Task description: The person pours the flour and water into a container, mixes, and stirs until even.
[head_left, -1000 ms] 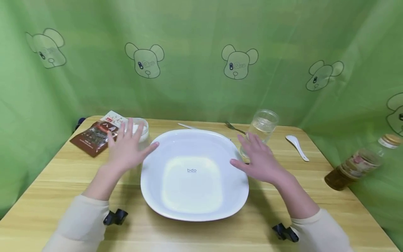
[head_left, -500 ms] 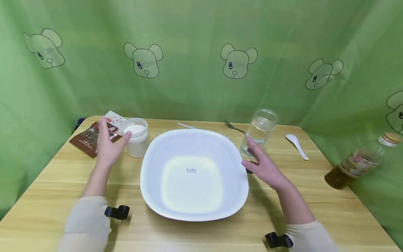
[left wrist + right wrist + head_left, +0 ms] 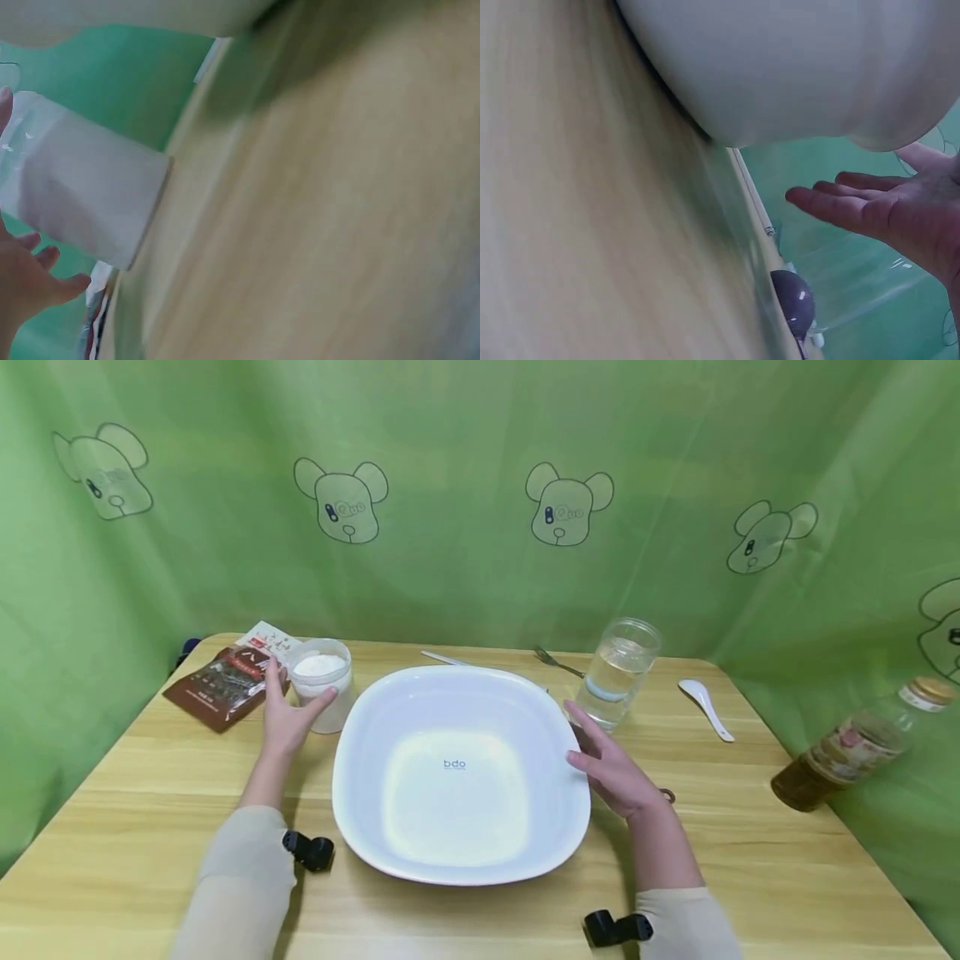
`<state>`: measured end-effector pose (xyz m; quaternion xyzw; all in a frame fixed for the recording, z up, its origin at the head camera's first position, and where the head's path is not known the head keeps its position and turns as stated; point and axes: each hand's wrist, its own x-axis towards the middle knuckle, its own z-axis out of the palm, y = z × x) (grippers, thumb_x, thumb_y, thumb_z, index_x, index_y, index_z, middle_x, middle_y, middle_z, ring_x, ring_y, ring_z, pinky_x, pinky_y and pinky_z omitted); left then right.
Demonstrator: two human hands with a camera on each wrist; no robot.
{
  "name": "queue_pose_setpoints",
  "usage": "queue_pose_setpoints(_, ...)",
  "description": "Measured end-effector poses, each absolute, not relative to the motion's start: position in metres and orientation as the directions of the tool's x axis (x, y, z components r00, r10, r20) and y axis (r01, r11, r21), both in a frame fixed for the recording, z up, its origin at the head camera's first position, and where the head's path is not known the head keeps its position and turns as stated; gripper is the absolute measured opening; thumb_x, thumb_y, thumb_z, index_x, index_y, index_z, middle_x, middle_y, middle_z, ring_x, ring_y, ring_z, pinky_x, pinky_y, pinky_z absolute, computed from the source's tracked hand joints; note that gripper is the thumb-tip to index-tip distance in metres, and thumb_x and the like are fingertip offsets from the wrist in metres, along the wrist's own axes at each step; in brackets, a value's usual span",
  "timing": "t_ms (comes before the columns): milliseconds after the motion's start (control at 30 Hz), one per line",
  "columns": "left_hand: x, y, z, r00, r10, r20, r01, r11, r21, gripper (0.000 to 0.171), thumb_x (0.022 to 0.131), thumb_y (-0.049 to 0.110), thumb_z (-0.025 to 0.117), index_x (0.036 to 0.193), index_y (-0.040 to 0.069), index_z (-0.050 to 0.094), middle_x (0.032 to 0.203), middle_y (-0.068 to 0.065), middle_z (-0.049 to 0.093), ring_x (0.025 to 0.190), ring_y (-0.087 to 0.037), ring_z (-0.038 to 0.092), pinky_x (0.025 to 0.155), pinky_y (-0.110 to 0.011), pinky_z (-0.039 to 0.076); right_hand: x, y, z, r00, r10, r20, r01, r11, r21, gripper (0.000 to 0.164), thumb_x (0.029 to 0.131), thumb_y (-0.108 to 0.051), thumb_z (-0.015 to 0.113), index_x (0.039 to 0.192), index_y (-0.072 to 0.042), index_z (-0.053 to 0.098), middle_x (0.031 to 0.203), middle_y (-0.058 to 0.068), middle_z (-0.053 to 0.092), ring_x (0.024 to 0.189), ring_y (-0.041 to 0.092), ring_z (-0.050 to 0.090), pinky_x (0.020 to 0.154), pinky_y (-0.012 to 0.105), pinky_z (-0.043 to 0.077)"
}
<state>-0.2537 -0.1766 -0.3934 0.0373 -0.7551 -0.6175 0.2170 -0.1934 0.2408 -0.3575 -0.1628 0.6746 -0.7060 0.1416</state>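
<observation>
My left hand (image 3: 287, 718) reaches round the near side of a clear jar of white powder (image 3: 339, 703), thumb on its right and fingers on its left. In the left wrist view those fingers are spread, not wrapped about the jar (image 3: 86, 184). A large white washbasin (image 3: 457, 827) stands in the middle of the table. At its right rim is my right hand (image 3: 617, 777), thumb over the edge and the other fingers straight along the outer side. The right wrist view has these fingers (image 3: 836, 206) extended below the rim, holding nothing.
Left of the jar lie a brown spice packet (image 3: 221, 689) and a white packet (image 3: 266, 639). Behind the basin are a fork (image 3: 558, 663) and a glass jar of liquid (image 3: 618, 672). Rightward stand a white spoon (image 3: 705, 708) and a bottle of brown liquid (image 3: 840, 756).
My left hand has swung left off the basin's edge, then right to the powder jar. My right hand has drawn lower, turning sideways along the basin's right side. The basin stays put.
</observation>
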Motion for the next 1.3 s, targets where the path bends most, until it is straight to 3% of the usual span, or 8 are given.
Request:
queue_pose_setpoints(233,-0.266,-0.171,-0.404,-0.888,-0.31,0.34,0.282,0.215,0.935,0.101,0.061,0.012,0.076,0.137,0.018,0.011,0.134,-0.01,0.028,0.12,-0.021,0.027,0.102,-0.033,0.016,-0.195,0.238,-0.363,-0.885,-0.466,-0.001,0.057,-0.106,-0.993,0.072,0.08,0.003,0.049,0.139,-0.019,0.013,0.142,0.008,-0.002,0.112,0.038,0.036,0.078,0.049,0.043)
queue_pose_setpoints(467,-0.273,-0.169,-0.41,-0.867,-0.36,0.344,0.272,0.236,0.933,0.097,0.058,0.01,0.078,0.134,0.016,0.019,0.128,-0.008,0.035,0.116,-0.019,0.033,0.1,-0.03,0.022,-0.195,0.24,-0.366,-0.875,-0.484,-0.018,0.115,-0.172,-0.978,0.078,0.078,0.008,0.049,0.139,-0.024,0.013,0.136,0.022,0.014,0.102,0.035,0.047,0.074,0.051,0.044)
queue_pose_setpoints(633,-0.274,-0.168,-0.41,-0.875,-0.367,0.316,0.235,0.247,0.94,0.098,0.058,0.011,0.078,0.135,0.017,0.019,0.129,-0.008,0.035,0.116,-0.02,0.033,0.1,-0.029,0.022,-0.194,0.242,-0.367,-0.871,-0.491,-0.015,0.121,-0.186,-0.975,0.08,0.077,0.011,0.048,0.139,-0.023,0.012,0.131,0.028,0.018,0.099,0.035,0.049,0.073,0.05,0.045)
queue_pose_setpoints(933,-0.271,-0.168,-0.41,-0.874,-0.383,0.298,0.199,0.277,0.94,0.097,0.057,0.013,0.078,0.135,0.018,0.021,0.127,-0.009,0.037,0.114,-0.02,0.035,0.099,-0.03,0.023,-0.192,0.243,-0.368,-0.876,-0.483,-0.015,0.112,-0.174,-0.978,0.08,0.076,0.01,0.049,0.139,-0.023,0.013,0.131,0.027,0.021,0.099,0.033,0.05,0.073,0.05,0.045)
queue_pose_setpoints(1300,-0.262,-0.174,-0.386,-0.83,-0.359,0.428,0.275,0.404,0.872,0.09,0.053,0.017,0.08,0.129,0.014,0.031,0.12,-0.008,0.044,0.109,-0.022,0.04,0.095,-0.035,0.029,-0.192,0.243,-0.368,-0.873,-0.488,-0.016,0.109,-0.163,-0.981,0.08,0.077,0.009,0.05,0.139,-0.024,0.011,0.131,0.029,0.02,0.099,0.035,0.05,0.073,0.051,0.044)
